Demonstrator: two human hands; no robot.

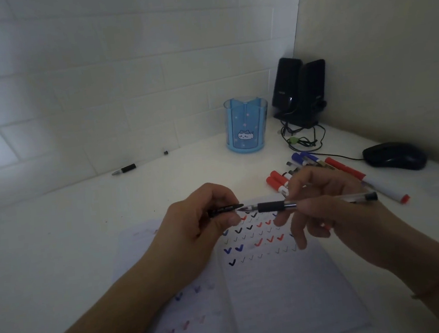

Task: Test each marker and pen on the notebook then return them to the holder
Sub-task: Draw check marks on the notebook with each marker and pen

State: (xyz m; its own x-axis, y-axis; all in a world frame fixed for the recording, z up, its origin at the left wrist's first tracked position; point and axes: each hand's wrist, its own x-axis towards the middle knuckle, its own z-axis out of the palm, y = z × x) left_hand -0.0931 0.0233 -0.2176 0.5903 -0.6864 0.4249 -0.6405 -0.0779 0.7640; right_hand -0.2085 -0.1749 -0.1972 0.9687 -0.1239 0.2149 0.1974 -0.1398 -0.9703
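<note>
**Pen and cap held apart over the notebook**

Open lined white notebook point(279, 282) lies nearest, ticked in colours. Above it, left hand point(192, 223) pinches a black cap point(225, 209); right hand point(325, 204) pinches a clear black-gripped pen point(298, 203). Beyond the notebook stands the blue translucent holder point(246, 125)
</note>
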